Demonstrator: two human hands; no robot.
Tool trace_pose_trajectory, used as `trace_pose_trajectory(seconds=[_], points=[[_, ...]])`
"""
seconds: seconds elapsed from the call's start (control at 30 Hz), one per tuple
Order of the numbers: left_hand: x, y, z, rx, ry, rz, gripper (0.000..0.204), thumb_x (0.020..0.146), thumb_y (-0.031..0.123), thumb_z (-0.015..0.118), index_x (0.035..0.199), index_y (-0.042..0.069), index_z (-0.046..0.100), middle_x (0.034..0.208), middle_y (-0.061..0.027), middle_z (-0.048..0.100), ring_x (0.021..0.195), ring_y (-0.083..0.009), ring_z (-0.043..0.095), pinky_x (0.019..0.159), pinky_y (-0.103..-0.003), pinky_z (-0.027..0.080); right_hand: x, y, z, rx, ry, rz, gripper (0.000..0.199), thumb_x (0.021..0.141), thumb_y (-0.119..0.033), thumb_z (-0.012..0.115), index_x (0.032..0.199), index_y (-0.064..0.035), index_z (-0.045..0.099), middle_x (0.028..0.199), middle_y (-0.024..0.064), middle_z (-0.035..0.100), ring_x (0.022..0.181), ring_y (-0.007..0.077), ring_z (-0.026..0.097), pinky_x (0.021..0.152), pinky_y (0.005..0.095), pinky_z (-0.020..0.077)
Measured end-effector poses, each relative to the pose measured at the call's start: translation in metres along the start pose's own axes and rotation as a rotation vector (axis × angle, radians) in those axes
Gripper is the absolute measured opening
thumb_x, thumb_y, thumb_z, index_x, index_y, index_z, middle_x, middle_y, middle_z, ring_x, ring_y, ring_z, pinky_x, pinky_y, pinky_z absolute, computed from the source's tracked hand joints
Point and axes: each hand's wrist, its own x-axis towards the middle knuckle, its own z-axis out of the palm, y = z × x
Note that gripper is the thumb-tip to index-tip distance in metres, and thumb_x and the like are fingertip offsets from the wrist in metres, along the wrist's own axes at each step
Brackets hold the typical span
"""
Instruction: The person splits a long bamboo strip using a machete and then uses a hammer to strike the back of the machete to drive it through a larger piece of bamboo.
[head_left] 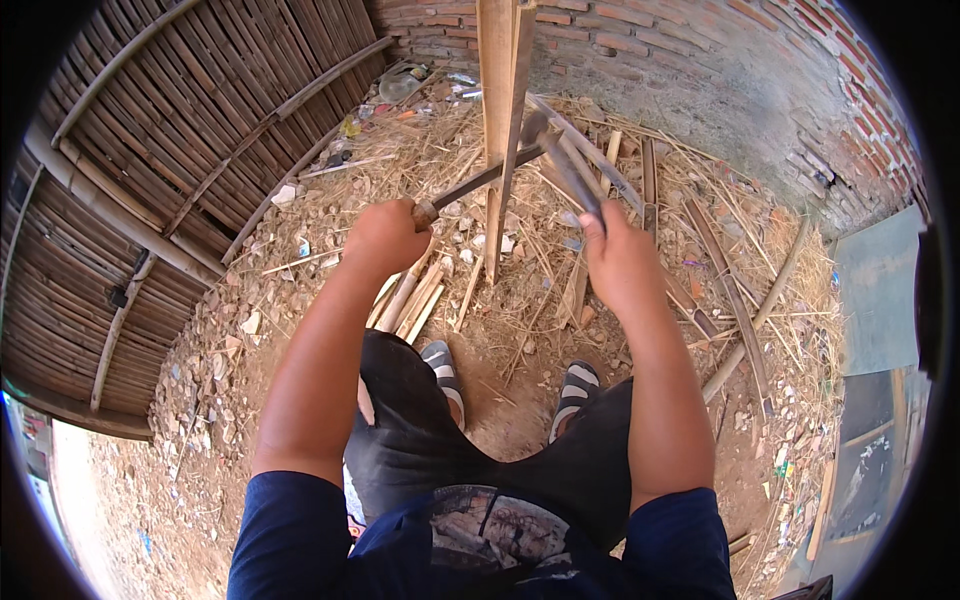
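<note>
**Blade set into an upright bamboo slat**

The left hand [385,238] has its fingers wrapped tight on the wooden handle of a dark cleaver-like blade [490,178], which crosses the upright bamboo slat [497,120] standing on the littered ground. The right hand [620,258] grips a blurred stick [572,170], fingers closed. The slat looks stiff, light and splintery; it is probably best held by its flat faces.

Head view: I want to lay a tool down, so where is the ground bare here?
Barest is the brown dirt between the grey striped sandals, and the dusty strip beside the woven bamboo panel. Crowded: straw and split bamboo strips beyond both hands, around the upright pale bamboo plank.
</note>
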Motion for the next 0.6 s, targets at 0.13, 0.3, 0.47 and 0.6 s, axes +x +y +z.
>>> trace_pose_trajectory(seconds=[0.13, 0.3, 0.47, 0.6], points=[[0.003, 0.009, 0.000, 0.007, 0.001, 0.026, 0.033, 0.084, 0.031, 0.068, 0.101, 0.003, 0.069, 0.099, -0.0216, 0.072, 0.097, -0.0399, 0.069, 0.087, -0.049, 0.056, -0.002, 0.018, 0.014, -0.057, -0.078, 0.035, 0.031, 0.105, -0.035, 0.051, 0.111, -0.0049, 0.056, 0.073, 0.0204, 0.066, 0.069, 0.0445, 0.066, 0.061, 0.0532, 0.0488], [-0.010, 0.012, 0.000, 0.027, 0.001, -0.002, 0.030, 0.083, 0.027, 0.068, 0.101, 0.004, 0.070, 0.101, -0.0208, 0.072, 0.098, -0.0389, 0.069, 0.088, -0.048, 0.056, -0.016, -0.008, -0.023, 0.185, 0.123, 0.021, 0.033, 0.107, -0.036, 0.050, 0.113, -0.0041, 0.059, 0.078, 0.0169, 0.066, 0.073, 0.0346, 0.067, 0.065, 0.0437, 0.0490], [-0.008, 0.018, 0.004, -0.011, -0.004, 0.018, 0.030, 0.082, 0.028, 0.069, 0.100, 0.003, 0.069, 0.096, -0.0224, 0.072, 0.095, -0.0412, 0.069, 0.087, -0.050, 0.055, -0.019, 0.000, -0.016, 0.273, 0.337, -0.110, 0.032, 0.108, -0.032, 0.049, 0.117, -0.0023, 0.055, 0.075, 0.0158, 0.064, 0.067, 0.0337, 0.066, 0.063, 0.0441, 0.0493], [-0.009, 0.024, -0.001, 0.018, -0.025, -0.015, 0.030, 0.083, 0.027, 0.068, 0.103, 0.005, 0.069, 0.100, -0.0208, 0.072, 0.098, -0.0389, 0.069, 0.088, -0.049, 0.056, -0.010, 0.023, 0.015, -0.162, -0.247, 0.071, 0.035, 0.106, -0.035, 0.048, 0.112, -0.0011, 0.053, 0.074, 0.0227, 0.066, 0.066, 0.0452, 0.064, 0.062, 0.0526, 0.0501]])
